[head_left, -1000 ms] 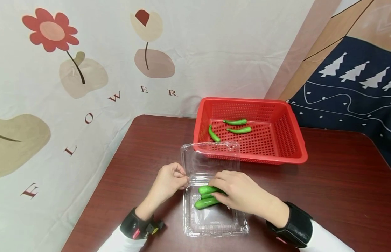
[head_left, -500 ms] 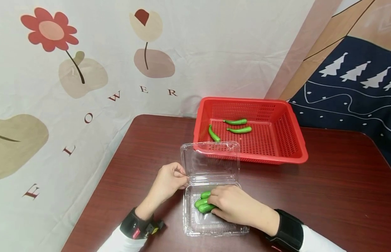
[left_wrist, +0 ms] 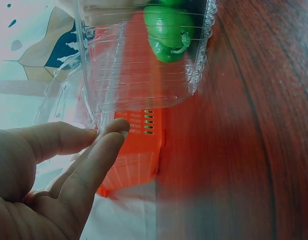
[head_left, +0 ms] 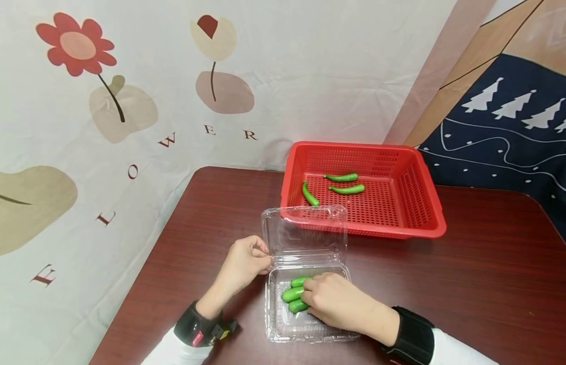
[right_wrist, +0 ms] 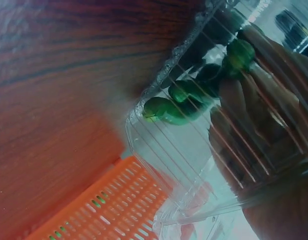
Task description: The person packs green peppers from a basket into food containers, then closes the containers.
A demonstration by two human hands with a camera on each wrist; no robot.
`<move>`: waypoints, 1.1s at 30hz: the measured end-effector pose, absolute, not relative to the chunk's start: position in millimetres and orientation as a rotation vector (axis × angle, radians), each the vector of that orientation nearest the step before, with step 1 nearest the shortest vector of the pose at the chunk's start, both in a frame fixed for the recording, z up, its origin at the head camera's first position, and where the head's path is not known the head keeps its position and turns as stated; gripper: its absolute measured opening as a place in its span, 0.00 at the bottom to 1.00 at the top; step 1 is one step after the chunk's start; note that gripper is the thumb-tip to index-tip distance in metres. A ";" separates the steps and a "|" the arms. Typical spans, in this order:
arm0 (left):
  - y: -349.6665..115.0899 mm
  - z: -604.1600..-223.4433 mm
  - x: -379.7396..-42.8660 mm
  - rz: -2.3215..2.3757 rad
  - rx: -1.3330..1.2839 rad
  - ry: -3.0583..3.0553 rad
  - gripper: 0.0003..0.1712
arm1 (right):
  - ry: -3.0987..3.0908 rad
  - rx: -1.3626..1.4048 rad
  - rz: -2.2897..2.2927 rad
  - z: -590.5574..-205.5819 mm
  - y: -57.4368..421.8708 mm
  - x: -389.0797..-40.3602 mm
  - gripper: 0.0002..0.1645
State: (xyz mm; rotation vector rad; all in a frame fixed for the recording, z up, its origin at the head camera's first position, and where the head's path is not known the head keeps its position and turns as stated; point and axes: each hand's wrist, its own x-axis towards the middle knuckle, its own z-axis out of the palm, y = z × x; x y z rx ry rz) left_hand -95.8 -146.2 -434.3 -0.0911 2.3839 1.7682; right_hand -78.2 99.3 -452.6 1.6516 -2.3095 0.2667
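A clear plastic clamshell box point(head_left: 310, 332) lies with its lid point(head_left: 305, 230) raised. My left hand point(head_left: 247, 259) pinches its left edge near the hinge, as the left wrist view shows with the thumb and fingertips point(left_wrist: 116, 131). Inside the base, several small green cucumbers point(head_left: 293, 294) lie side by side, pointing left. My right hand point(head_left: 335, 300) reaches into the base with curled fingers and grips the right ends of the cucumbers, which it hides. Through the box's ribbed wall, the right wrist view shows these fingers next to a cucumber point(right_wrist: 166, 111).
Behind the box stands a red perforated basket point(head_left: 419, 230), with 3 green cucumbers point(head_left: 346, 189) at its left. The raised lid overlaps its front rim. All stand on a dark red wooden table point(head_left: 492, 284), with a printed cloth point(head_left: 310, 71) behind.
My right hand has come down and toward me inside the box. The cucumbers have shifted and now lie more spread apart in the base. My left hand has stayed at the hinge.
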 end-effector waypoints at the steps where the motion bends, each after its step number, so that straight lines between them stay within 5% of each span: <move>1: -146.2 -434.4 -95.6 1.769 -0.087 2.385 0.09 | -2.302 1.652 0.257 -453.0 99.3 -78.3 0.14; 15: -145.5 -433.1 -94.5 1.772 -0.076 2.393 0.09 | -2.308 1.671 0.242 -440.8 104.8 -81.1 0.19; 30: -145.8 -434.3 -95.0 1.771 -0.084 2.393 0.09 | -2.110 1.688 0.536 -365.1 122.8 -108.1 0.11; 33: -146.0 -435.2 -95.6 1.770 -0.078 2.389 0.09 | -2.081 1.654 0.581 -348.1 127.2 -118.2 0.15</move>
